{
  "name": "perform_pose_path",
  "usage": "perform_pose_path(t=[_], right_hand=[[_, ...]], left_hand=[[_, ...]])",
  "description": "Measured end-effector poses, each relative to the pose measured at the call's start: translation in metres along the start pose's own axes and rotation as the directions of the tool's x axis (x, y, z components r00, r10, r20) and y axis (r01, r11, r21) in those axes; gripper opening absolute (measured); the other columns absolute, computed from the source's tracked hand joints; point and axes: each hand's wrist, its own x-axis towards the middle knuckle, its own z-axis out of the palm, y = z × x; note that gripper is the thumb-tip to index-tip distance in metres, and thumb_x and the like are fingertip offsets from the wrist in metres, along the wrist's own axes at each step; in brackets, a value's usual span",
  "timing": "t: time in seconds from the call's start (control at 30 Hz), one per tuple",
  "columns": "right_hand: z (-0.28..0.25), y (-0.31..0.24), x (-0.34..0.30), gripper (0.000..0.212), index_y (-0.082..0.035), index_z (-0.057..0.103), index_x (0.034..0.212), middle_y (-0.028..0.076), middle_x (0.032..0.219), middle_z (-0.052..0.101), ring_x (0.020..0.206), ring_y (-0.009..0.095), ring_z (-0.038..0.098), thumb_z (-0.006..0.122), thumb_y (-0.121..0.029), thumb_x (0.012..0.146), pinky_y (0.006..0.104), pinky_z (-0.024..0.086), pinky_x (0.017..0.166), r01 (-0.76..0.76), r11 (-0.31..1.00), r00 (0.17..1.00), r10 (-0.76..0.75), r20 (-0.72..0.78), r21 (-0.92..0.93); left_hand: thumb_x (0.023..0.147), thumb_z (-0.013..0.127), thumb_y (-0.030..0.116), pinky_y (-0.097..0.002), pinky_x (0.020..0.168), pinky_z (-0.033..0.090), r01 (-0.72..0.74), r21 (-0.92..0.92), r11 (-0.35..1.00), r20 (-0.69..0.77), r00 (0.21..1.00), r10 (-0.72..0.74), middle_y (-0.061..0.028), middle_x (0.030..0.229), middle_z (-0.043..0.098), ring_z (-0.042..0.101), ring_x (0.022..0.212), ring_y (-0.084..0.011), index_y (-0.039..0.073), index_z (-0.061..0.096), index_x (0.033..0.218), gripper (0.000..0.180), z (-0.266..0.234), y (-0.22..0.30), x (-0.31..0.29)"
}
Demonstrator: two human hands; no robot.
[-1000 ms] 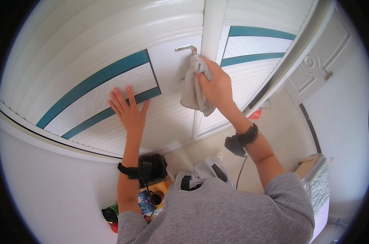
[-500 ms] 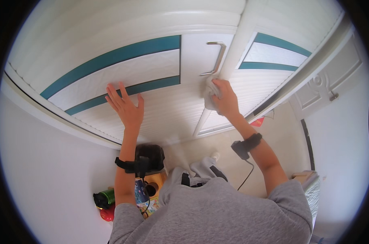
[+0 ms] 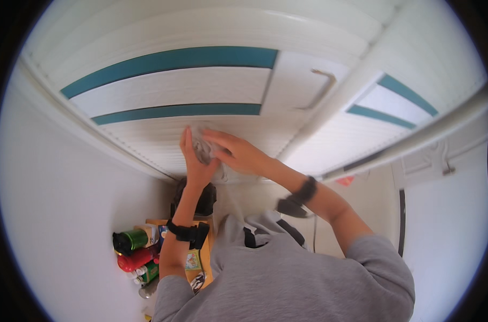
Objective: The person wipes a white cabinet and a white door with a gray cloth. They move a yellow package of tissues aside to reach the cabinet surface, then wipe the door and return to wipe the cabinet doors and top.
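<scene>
A crumpled whitish-grey cloth [image 3: 202, 149] is bunched between my two hands, in front of the lower white ribbed part of the door [image 3: 142, 142]. My left hand [image 3: 197, 167] supports it from the left, fingers pointing up along its side. From the right, my right hand [image 3: 241, 154] grips it with fingers and thumb, slightly smeared by motion. A loose end of the cloth hangs below the right hand. I cannot tell whether the cloth touches the door. The metal door handle [image 3: 325, 88] is up to the right, apart from both hands.
Teal bands [image 3: 179, 111] cross the door. A black bin-like container [image 3: 203, 201] stands on the floor below my left hand. Beside it are a wooden stand [image 3: 205, 257], a green canister [image 3: 134, 240] and a red bottle [image 3: 139, 258]. A white wall [image 3: 66, 188] rises at left.
My right hand has carried the cloth leftward from below the handle to my left hand. My left hand has left the door's teal band, moved down and right, and closed on the cloth.
</scene>
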Motion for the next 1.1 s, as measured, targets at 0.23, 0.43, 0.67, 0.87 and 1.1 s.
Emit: perform_pose_path(t=[0.23, 0.43, 0.67, 0.87, 1.1], right_hand=[[-0.111, -0.025, -0.1, 0.045, 0.0, 0.038, 0.126, 0.024, 0.14, 0.024, 0.131, 0.037, 0.022, 0.051, -0.014, 0.086, 0.0504, 0.017, 0.105, -0.014, 0.39, 0.681, -0.671, -0.294, -0.921], [-0.155, 0.013, -0.084, 0.057, -0.002, 0.021, 0.138, 0.022, 0.147, 0.002, 0.135, 0.037, 0.007, 0.039, -0.034, 0.094, 0.0492, 0.011, 0.107, -0.305, 0.367, 0.536, -0.696, -0.477, -0.879], [-0.156, 0.022, -0.08, 0.046, -0.002, 0.027, 0.134, 0.017, 0.146, -0.008, 0.134, 0.03, 0.012, 0.037, -0.017, 0.091, 0.0464, 0.038, 0.099, -0.187, 0.422, 0.558, -0.697, -0.45, -0.887], [-0.149, 0.025, -0.072, 0.047, 0.001, 0.029, 0.132, 0.017, 0.146, -0.01, 0.134, 0.033, 0.009, 0.036, -0.013, 0.088, 0.0485, 0.037, 0.1, -0.202, 0.36, 0.572, -0.712, -0.408, -0.911], [-0.171, 0.033, -0.109, 0.051, 0.006, 0.041, 0.125, 0.027, 0.145, -0.007, 0.135, 0.041, -0.002, 0.037, -0.033, 0.092, 0.0542, 0.008, 0.105, -0.071, 0.47, 0.562, -0.71, -0.425, -0.88]], left_hand=[[0.067, 0.059, -0.004, -0.0368, 0.103, 0.029, 0.2, 0.227, 0.953, -0.709, 0.705, 0.021, -0.0155, 0.13, 0.036, 0.035, 0.122, -0.0264, -0.001, 0.03, 0.131, 0.071, -0.094, -0.047, 0.015], [0.08, 0.06, 0.007, -0.0317, 0.095, 0.037, 0.17, -0.146, 0.975, -0.78, 0.587, -0.219, -0.0152, 0.127, 0.04, 0.045, 0.113, -0.023, -0.001, 0.029, 0.131, 0.06, -0.178, -0.093, 0.052], [0.076, 0.045, -0.004, -0.0354, 0.1, 0.031, 0.105, -0.19, 0.976, -0.791, 0.573, -0.216, -0.0175, 0.127, 0.031, 0.038, 0.116, -0.0263, 0.0, 0.025, 0.131, 0.059, -0.077, -0.106, 0.046], [0.067, 0.055, 0.0, -0.0398, 0.1, 0.027, 0.101, -0.13, 0.986, -0.712, 0.683, -0.164, -0.0171, 0.126, 0.028, 0.031, 0.117, -0.0293, 0.001, 0.028, 0.126, 0.064, 0.041, -0.086, 0.005], [0.062, 0.064, 0.004, -0.0419, 0.095, 0.029, 0.019, 0.059, 0.998, -0.583, 0.812, 0.019, -0.0198, 0.122, 0.031, 0.033, 0.113, -0.0351, 0.002, 0.036, 0.117, 0.062, 0.185, -0.007, -0.034]])
